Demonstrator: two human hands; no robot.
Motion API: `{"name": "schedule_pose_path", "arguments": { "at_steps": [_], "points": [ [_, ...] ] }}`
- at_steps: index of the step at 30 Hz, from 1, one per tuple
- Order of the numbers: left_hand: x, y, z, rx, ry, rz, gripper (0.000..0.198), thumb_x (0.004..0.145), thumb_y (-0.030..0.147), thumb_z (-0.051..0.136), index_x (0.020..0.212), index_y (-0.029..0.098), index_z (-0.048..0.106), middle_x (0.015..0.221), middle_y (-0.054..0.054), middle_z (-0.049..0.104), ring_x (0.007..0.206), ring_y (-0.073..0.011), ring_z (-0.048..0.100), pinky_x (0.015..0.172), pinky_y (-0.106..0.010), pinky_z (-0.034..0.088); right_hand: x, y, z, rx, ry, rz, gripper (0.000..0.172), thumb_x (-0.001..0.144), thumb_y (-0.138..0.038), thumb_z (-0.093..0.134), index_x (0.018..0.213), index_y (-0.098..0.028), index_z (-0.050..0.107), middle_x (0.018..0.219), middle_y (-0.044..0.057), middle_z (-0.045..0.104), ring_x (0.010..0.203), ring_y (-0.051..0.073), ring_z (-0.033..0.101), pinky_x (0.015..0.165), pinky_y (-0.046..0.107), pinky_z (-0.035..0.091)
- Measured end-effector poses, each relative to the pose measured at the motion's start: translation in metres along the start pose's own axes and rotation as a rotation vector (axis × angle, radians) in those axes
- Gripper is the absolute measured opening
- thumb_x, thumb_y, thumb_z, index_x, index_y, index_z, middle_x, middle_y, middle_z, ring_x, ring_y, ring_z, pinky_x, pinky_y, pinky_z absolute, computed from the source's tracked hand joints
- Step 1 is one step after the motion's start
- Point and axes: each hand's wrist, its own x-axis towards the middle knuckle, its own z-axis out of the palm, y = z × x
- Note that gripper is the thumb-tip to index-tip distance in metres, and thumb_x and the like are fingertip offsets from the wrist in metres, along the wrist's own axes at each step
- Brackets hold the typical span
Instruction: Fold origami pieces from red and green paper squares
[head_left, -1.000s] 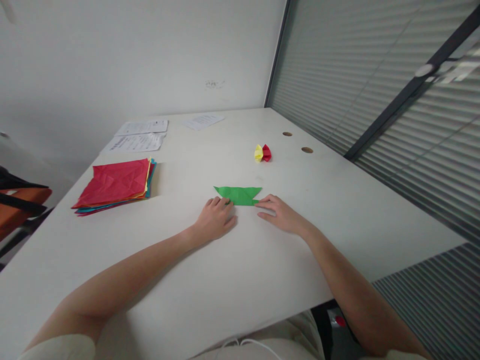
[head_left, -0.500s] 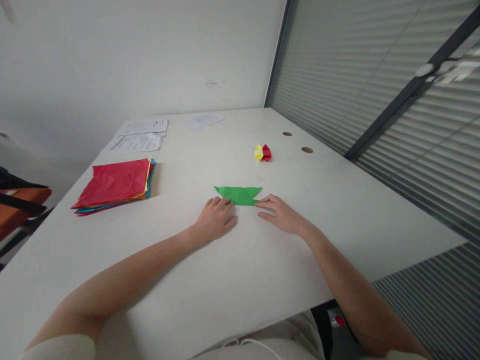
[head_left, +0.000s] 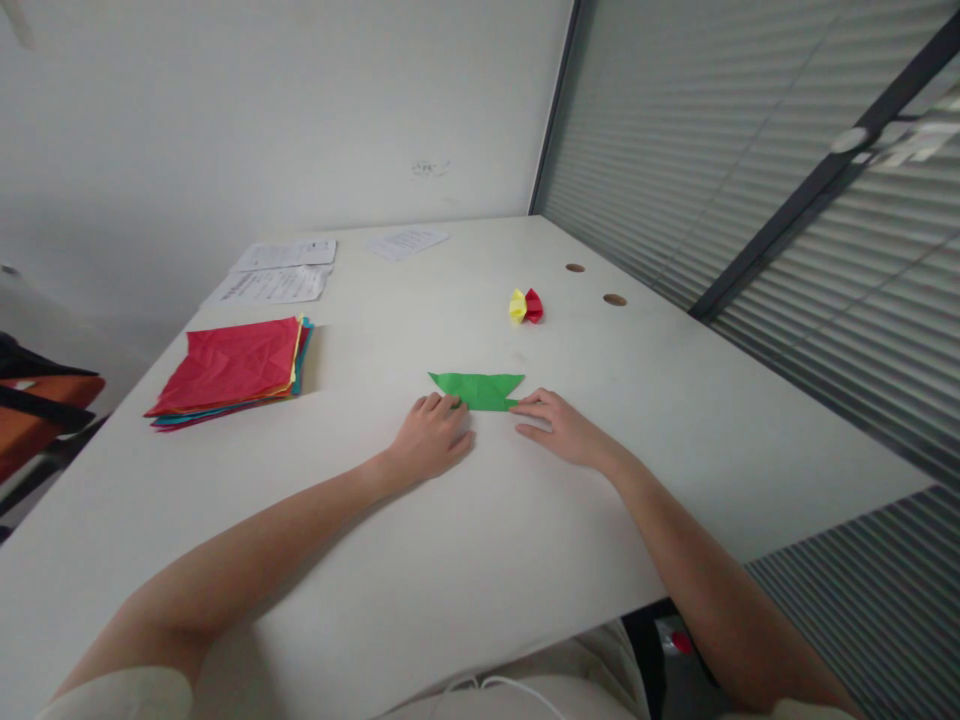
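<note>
A folded green paper (head_left: 480,391) lies flat on the white table, with pointed corners at its upper left and upper right. My left hand (head_left: 433,437) rests on its lower left corner; the fingertips cover that corner and the thumb is held apart. At the lower right corner, my right hand (head_left: 561,428) touches the paper with outstretched fingertips, its thumb spread below them. Neither hand is closed around the paper. Beyond it sits a small folded yellow and red paper piece (head_left: 526,307).
To the left lies a stack of coloured paper sheets (head_left: 238,366), red on top. Printed sheets (head_left: 274,284) and another printed page (head_left: 409,243) lie at the back. Two round holes (head_left: 615,300) pierce the table near the blinds (head_left: 750,170). An orange chair (head_left: 45,415) stands at far left.
</note>
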Motion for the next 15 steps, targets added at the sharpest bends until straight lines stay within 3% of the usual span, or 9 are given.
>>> {"name": "schedule_pose_path", "arguments": {
  "at_steps": [15],
  "points": [
    [0.0002, 0.0003, -0.001, 0.004, 0.004, 0.008, 0.035, 0.093, 0.039, 0.045, 0.115, 0.017, 0.059, 0.119, -0.014, 0.059, 0.103, -0.0284, 0.053, 0.09, -0.045, 0.044, 0.0008, 0.0, 0.0, 0.015, 0.012, -0.001, 0.03, 0.091, -0.036, 0.058, 0.116, -0.024, 0.068, 0.11, 0.01, 0.06, 0.106, 0.024, 0.06, 0.101, 0.046, 0.047]
  ]
}}
